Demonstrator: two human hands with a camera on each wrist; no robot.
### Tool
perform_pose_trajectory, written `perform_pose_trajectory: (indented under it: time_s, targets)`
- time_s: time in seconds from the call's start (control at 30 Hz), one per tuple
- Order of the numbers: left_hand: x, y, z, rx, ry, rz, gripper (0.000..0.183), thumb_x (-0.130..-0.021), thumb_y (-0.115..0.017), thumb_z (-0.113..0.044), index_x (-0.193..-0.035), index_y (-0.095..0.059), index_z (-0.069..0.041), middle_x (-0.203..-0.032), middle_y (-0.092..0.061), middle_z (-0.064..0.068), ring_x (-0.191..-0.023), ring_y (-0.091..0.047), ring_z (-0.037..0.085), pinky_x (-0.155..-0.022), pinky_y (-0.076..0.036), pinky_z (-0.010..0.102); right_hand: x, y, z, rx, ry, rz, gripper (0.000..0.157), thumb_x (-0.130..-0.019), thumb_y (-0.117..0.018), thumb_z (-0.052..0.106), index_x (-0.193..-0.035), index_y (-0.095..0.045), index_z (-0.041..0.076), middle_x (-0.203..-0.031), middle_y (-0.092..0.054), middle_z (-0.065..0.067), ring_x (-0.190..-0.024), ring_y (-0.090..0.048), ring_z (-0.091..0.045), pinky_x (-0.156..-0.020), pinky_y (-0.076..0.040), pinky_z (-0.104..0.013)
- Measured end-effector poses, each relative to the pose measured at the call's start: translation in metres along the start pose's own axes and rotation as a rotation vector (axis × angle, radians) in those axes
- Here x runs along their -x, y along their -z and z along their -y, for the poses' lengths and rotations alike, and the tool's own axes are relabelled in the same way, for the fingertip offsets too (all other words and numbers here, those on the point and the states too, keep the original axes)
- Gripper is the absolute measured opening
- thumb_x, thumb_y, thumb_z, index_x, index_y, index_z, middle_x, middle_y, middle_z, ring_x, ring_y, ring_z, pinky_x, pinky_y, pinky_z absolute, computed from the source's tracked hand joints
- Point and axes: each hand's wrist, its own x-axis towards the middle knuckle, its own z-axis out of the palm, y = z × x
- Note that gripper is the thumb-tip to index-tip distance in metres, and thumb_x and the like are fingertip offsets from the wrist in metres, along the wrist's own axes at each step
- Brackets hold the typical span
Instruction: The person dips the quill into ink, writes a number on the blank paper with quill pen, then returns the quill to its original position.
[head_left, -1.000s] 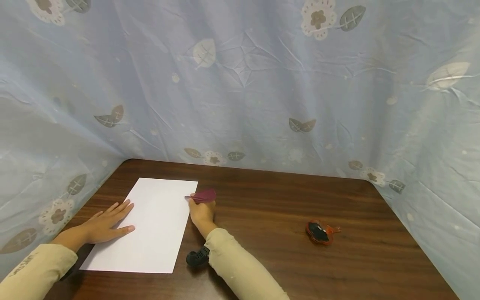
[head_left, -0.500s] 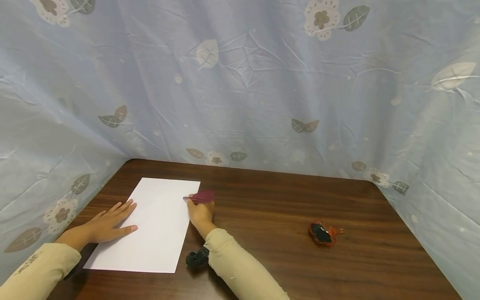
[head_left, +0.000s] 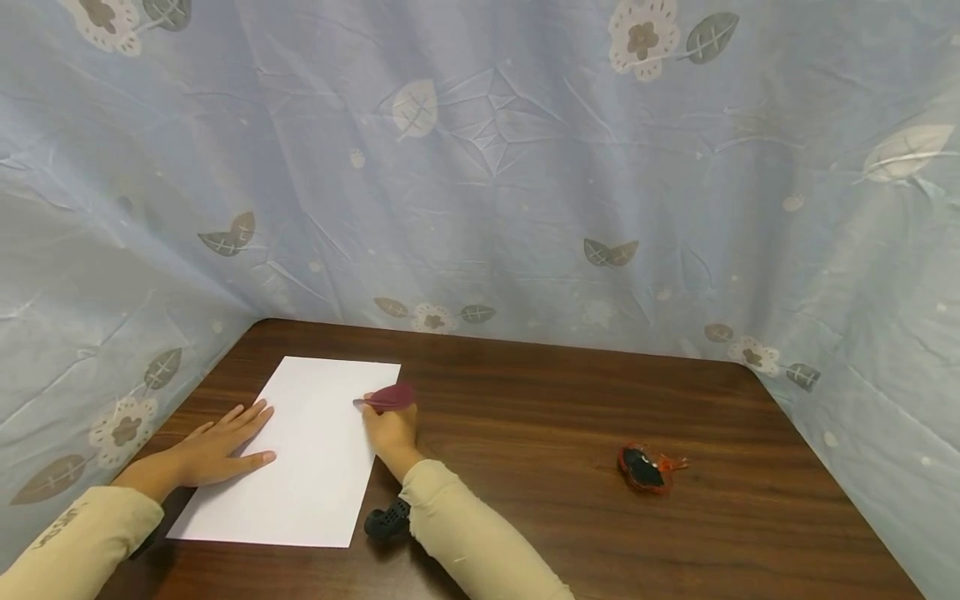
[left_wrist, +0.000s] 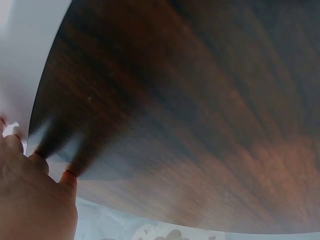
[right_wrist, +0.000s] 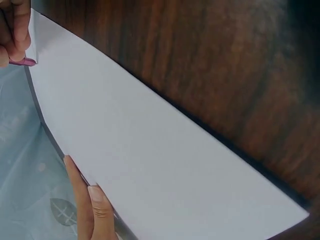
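Right grip (head_left: pixel 391 428) pinching maroon feather-shaped tool (head_left: pixel 393 397), tip over white paper (head_left: pixel 311 475); left grip (head_left: pixel 210 452) spread across paper's left edge.

I see the white sheet (head_left: pixel 318 467) lying flat on the tabletop (head_left: pixel 540 450) toward eight o'clock in the head view, long sides running roughly one to seven. The maroon leaf-shaped implement (head_left: pixel 394 397), pinched in the right fingers (head_left: pixel 371 416), sits at the sheet's two o'clock, broad end toward three, narrow tip toward nine, over the paper; I can't tell whether it touches.
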Motion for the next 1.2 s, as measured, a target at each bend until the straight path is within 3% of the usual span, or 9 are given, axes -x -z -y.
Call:
perform_pose_trajectory:
  time_s: [0.37, 0.83, 1.03, 1.2]
  targets:
    - [-0.002, 0.002, -0.002, -0.020, -0.001, 0.012, 0.080, -0.092, -0.056, -0.048, -0.149, -0.026, 0.001, -0.153, -0.022, 0.028, -0.135, -0.018, 0.057, -0.097, -0.014, 0.077, 0.002, -0.004, 0.001, -0.016, 0.049, 0.092, 0.007, -0.080, -0.073, 0.005, -0.085, -0.076, 0.009, -0.079, -0.072, 0.001, -0.073, -0.061, -0.001, -0.070, -0.050, -0.015]
    - [-0.002, 0.002, -0.002, -0.023, 0.007, 0.015, 0.080, -0.092, -0.056, -0.048, -0.148, -0.026, 0.001, -0.152, -0.022, 0.029, -0.134, -0.018, 0.058, -0.097, -0.013, 0.078, 0.012, -0.010, 0.007, -0.037, 0.097, 0.207, 0.007, -0.081, -0.075, 0.008, -0.087, -0.076, 0.006, -0.083, -0.074, 0.000, -0.081, -0.067, -0.004, -0.074, -0.049, -0.013]
    - [-0.003, 0.002, -0.003, -0.033, 0.014, 0.017, 0.080, -0.092, -0.056, -0.048, -0.148, -0.028, 0.002, -0.152, -0.023, 0.029, -0.134, -0.018, 0.058, -0.097, -0.014, 0.078, 0.016, -0.009, 0.009, -0.033, 0.081, 0.295, 0.008, -0.082, -0.073, 0.006, -0.090, -0.076, 0.007, -0.086, -0.074, 0.001, -0.082, -0.065, 0.000, -0.073, -0.048, -0.011]
    - [-0.002, 0.002, -0.002, -0.040, 0.014, 0.019, 0.080, -0.092, -0.056, -0.049, -0.147, -0.028, 0.002, -0.152, -0.022, 0.030, -0.134, -0.018, 0.058, -0.096, -0.015, 0.078, 0.019, -0.007, 0.010, -0.025, 0.142, 0.367, 0.010, -0.083, -0.071, 0.003, -0.090, -0.076, 0.007, -0.088, -0.075, 0.001, -0.081, -0.062, 0.003, -0.072, -0.046, -0.010]
